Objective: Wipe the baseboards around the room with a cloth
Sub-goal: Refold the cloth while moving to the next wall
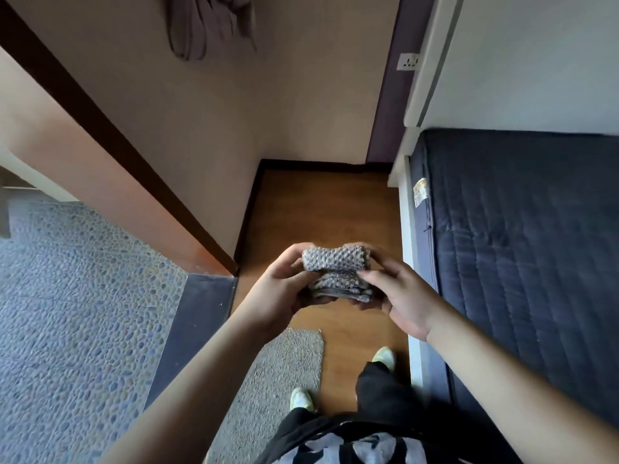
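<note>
A folded grey textured cloth (336, 274) is held between both hands at chest height over the wooden floor. My left hand (281, 289) grips its left side with fingers curled round it. My right hand (400, 298) grips its right side, thumb on top. A dark brown baseboard (249, 209) runs along the foot of the beige wall ahead on the left and turns along the far wall (321, 165).
A bed with a dark blue quilted mattress (522, 249) fills the right side. A narrow strip of wooden floor (321, 212) leads to the corner. A grey mat (278, 380) lies under my feet. Pebble-pattern flooring (77, 313) lies left, beyond a doorway. A garment (207, 25) hangs on the wall.
</note>
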`<state>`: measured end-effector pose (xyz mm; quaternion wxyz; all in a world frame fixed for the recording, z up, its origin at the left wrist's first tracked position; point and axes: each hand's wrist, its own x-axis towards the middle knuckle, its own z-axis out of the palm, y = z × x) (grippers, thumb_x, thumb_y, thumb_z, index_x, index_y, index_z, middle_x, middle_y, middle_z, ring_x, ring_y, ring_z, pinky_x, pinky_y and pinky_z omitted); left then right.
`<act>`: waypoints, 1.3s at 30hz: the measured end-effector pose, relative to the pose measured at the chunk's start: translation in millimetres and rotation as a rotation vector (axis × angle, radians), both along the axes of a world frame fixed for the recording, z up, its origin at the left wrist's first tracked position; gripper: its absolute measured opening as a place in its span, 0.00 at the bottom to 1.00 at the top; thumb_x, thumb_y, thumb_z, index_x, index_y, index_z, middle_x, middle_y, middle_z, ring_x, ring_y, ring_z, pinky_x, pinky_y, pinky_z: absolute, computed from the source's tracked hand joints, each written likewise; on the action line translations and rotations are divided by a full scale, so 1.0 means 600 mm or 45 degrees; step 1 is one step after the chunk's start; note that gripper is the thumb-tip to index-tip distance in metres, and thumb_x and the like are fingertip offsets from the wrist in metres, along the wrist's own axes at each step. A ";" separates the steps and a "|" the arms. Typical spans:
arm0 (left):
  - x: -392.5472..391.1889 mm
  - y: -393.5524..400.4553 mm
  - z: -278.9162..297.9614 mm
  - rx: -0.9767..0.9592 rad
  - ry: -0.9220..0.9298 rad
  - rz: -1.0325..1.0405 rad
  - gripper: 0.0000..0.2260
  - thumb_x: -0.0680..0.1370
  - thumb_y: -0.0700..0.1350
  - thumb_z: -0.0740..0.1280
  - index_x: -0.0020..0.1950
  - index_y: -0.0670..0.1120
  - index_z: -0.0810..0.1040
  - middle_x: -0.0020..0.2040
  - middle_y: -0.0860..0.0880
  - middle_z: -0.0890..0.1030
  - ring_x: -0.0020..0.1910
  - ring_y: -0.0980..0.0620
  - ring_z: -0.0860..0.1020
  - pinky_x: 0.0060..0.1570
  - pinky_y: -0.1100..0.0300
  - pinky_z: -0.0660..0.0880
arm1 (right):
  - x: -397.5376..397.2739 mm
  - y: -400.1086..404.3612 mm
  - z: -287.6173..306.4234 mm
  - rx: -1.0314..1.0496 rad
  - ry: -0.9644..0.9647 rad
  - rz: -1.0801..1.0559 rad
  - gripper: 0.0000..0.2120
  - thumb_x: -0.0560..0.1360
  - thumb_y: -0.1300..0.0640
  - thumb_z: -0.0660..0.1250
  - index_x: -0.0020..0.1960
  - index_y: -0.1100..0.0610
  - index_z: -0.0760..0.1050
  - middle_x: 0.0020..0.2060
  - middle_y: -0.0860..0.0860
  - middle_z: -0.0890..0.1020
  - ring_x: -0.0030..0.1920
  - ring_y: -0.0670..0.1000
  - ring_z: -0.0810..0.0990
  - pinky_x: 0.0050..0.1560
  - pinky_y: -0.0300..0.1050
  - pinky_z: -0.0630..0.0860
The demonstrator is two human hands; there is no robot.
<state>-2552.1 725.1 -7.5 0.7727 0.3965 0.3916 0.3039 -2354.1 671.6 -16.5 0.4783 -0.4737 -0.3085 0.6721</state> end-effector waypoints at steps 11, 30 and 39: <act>0.211 0.165 0.020 0.449 0.285 0.090 0.26 0.74 0.22 0.60 0.41 0.54 0.82 0.50 0.53 0.81 0.48 0.51 0.79 0.43 0.55 0.76 | 0.227 0.179 0.006 0.064 0.106 0.246 0.19 0.78 0.71 0.57 0.57 0.50 0.76 0.57 0.53 0.81 0.55 0.55 0.80 0.53 0.51 0.75; 0.192 0.389 -0.009 0.476 0.186 0.049 0.10 0.78 0.42 0.66 0.56 0.49 0.84 0.65 0.37 0.71 0.68 0.37 0.71 0.67 0.43 0.71 | 0.228 0.475 -0.024 0.039 -0.273 0.416 0.22 0.64 0.53 0.76 0.56 0.54 0.77 0.50 0.51 0.84 0.53 0.50 0.82 0.53 0.47 0.80; 0.165 0.565 -0.012 0.469 0.428 0.167 0.19 0.77 0.36 0.72 0.66 0.41 0.75 0.57 0.46 0.83 0.56 0.51 0.82 0.59 0.55 0.79 | 0.198 0.662 0.011 0.253 -0.613 0.512 0.17 0.71 0.60 0.75 0.58 0.58 0.74 0.50 0.52 0.81 0.50 0.42 0.80 0.50 0.34 0.76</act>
